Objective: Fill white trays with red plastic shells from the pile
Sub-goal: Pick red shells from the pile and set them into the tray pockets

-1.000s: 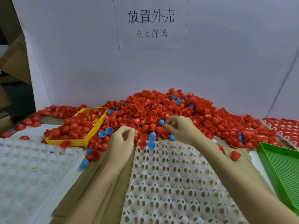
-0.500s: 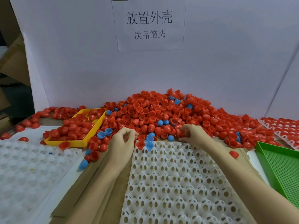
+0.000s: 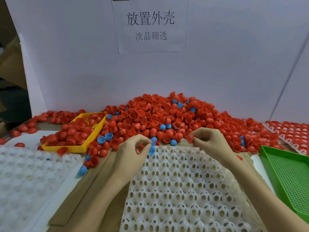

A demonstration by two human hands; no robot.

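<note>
Right hand [image 3: 208,141] pinching a red shell [image 3: 190,138] above the white tray's [image 3: 184,190] far edge, left hand [image 3: 133,152] fingers curled around red shells, barely visible, pile [image 3: 158,118] along the desk's far edge

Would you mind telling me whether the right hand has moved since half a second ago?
Yes. The right hand has lifted off the pile's edge, pinching a red shell.

We note a large pile of red plastic shells [image 3: 158,118] heaped against the back wall. The white tray [image 3: 184,190] lies flat before it, its visible perforated cells unfilled.
</note>
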